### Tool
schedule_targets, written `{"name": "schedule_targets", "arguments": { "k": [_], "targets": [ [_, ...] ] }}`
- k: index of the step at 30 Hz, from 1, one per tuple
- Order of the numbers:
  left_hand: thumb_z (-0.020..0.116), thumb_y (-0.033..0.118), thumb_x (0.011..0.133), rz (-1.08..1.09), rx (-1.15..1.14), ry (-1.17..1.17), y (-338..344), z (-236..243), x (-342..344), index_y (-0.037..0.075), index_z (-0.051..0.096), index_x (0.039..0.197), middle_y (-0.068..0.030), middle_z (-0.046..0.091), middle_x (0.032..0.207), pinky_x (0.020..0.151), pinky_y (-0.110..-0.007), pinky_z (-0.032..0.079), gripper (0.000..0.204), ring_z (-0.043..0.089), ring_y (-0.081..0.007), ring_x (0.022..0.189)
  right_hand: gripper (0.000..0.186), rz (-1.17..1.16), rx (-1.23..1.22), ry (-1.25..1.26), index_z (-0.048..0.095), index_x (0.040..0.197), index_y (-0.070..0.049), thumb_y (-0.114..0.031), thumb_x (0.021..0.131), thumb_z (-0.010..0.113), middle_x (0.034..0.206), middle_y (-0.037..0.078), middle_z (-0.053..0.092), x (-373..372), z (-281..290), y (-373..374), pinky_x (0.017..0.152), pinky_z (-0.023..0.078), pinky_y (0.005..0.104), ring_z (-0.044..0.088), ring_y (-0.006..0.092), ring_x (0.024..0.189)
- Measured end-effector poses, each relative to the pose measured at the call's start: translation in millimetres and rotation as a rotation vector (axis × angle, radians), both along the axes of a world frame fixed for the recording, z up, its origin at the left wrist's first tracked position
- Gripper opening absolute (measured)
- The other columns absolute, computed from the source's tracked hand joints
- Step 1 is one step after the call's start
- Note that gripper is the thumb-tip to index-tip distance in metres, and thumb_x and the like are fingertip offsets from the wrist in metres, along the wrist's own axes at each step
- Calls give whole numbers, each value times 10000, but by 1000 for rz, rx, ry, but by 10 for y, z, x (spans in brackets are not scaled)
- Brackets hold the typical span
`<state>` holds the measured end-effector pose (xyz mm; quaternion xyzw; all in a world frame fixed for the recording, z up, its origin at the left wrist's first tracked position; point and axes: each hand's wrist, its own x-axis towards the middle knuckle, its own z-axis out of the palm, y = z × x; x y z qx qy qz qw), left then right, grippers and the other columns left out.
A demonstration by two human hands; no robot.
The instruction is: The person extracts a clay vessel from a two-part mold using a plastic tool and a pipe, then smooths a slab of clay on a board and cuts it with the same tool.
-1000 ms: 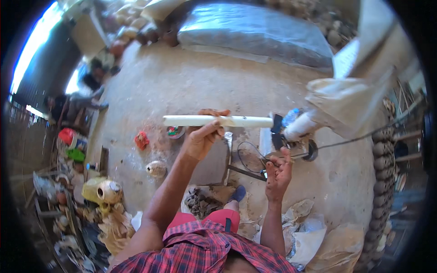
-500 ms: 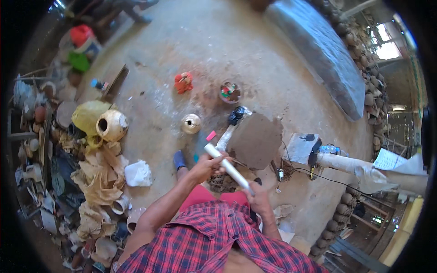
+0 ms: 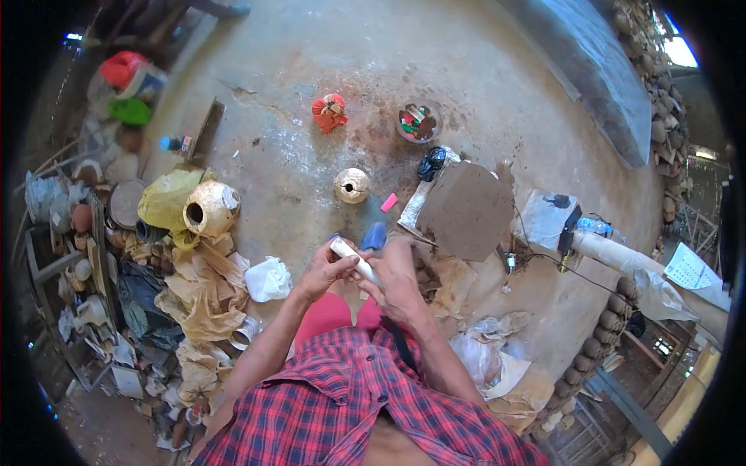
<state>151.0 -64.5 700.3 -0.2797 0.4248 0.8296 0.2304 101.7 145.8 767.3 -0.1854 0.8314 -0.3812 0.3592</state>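
Between my hands is a white, smooth, pipe-like rod [image 3: 353,260], slanting from upper left to lower right in front of my knees. My left hand [image 3: 321,273] is closed round its upper part, thumb across it. My right hand [image 3: 399,293] is closed at its lower end, covering that end. Beyond them, a blue shoe [image 3: 374,236] shows on my foot. To the right of the hands lies a wide brown clay slab [image 3: 471,211], with a black plastic bundle [image 3: 431,164] at its far left corner. A pink piece [image 3: 389,203] is on the floor nearby.
Ahead stand a small round pot [image 3: 352,186], a red cloth bundle [image 3: 330,114] and a bowl of coloured bits [image 3: 418,124]. Left are a cream jar [image 3: 221,221], white plastic [image 3: 268,279] and crumpled brown sheeting [image 3: 203,291]. A cable [image 3: 573,269] crosses on the right.
The rod has come closer to my body and left, and my hands are nearer together on it. My view has shifted, so the floor objects appear further right.
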Motion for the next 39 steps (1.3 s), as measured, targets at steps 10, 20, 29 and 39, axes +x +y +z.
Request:
{"name": "schedule_targets", "arguments": {
  "k": [10, 20, 29, 39],
  "targets": [
    [764, 179, 974, -186, -431, -59, -179, -876, -909, -12, 487, 1518, -173, 673, 1369, 995, -363, 567, 639, 694, -244, 1179, 308, -396, -101, 441, 693, 1156, -58, -111, 867, 785, 1071, 191, 716, -1444, -2055, 552, 884, 548, 494, 719, 391, 1010],
    [730, 127, 981, -200, -557, -260, -792, -3145, -580, -45, 507, 1482, -174, 682, 1329, 1020, -365, 545, 574, 686, -233, 1170, 375, -958, 69, 450, 734, 1249, -21, -174, 913, 798, 1019, 128, 798, -3480, -5434, 978, 812, 592, 366, 753, 192, 909],
    [736, 50, 928, -226, -661, -140, -2020, -4166, -1034, -20, 558, 1436, -173, 690, 1294, 996, -373, 547, 543, 692, -237, 1105, 413, -1118, 321, 545, 742, 1200, -61, -288, 867, 833, 853, 157, 751, -3662, -7142, 638, 773, 568, 424, 733, 293, 790],
    [685, 0, 939, -312, -689, -43, -2768, -5144, -1160, -15, 585, 1399, -171, 705, 1266, 1007, -384, 545, 472, 692, -242, 1133, 446, -1019, 693, 571, 743, 1145, -36, -433, 1008, 591, 1022, 300, 748, -3581, -7050, 421, 916, 546, 562, 710, 511, 997]
  ]
}}
